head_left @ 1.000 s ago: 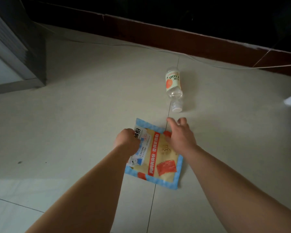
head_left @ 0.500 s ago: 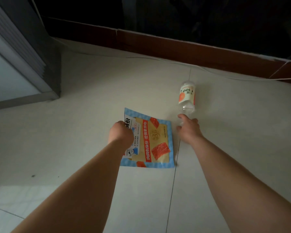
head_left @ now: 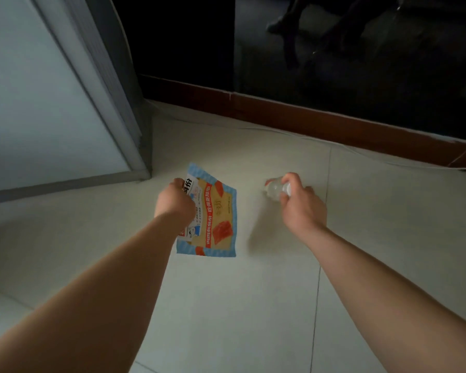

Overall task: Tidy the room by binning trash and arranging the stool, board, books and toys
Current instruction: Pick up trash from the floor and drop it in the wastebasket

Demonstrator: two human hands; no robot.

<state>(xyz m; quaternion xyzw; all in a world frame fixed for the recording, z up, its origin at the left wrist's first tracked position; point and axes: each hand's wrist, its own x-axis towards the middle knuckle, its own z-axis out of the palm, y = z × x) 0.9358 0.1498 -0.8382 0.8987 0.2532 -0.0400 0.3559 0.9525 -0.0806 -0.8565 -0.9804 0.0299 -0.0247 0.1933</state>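
Note:
My left hand (head_left: 176,201) grips a flat snack pouch (head_left: 218,222) by its left edge; the pouch is blue-bordered with yellow and red print and hangs above the floor. My right hand (head_left: 299,204) is curled round a small clear plastic bottle (head_left: 275,187), held off the floor. Only the bottle's clear end and white cap show past my fingers; its label is hidden.
Pale floor tiles (head_left: 253,305) spread below both arms. A grey-framed glass door (head_left: 51,117) stands at the left. A brown skirting board (head_left: 334,127) runs along the dark far wall, with a thin white cable (head_left: 361,153) lying in front of it.
My right hand reached the bottle lying on the floor, closed on it and lifted it. My left hand kept hold of the pouch. The view swung up and to the right.

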